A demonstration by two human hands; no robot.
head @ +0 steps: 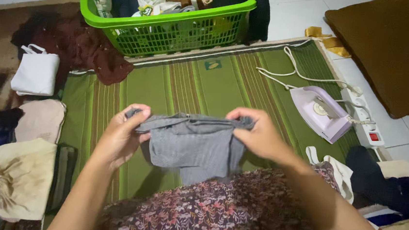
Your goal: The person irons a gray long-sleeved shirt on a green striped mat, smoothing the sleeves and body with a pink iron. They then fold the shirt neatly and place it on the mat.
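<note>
A small grey garment [190,145] hangs in front of me, held up by its top edge over a green striped mat [195,82]. My left hand [124,135] pinches the garment's left corner. My right hand [257,133] grips the right corner, fingers curled over the bunched fabric. The lower part of the grey cloth drops toward my floral-patterned lap [216,213].
A green laundry basket [172,27] full of clothes stands at the far end of the mat. A lilac iron [322,112] and a white power strip [365,120] lie to the right. Folded clothes [19,178] are stacked at left, a dark red cloth [86,47] beyond them, a brown cushion [399,47] far right.
</note>
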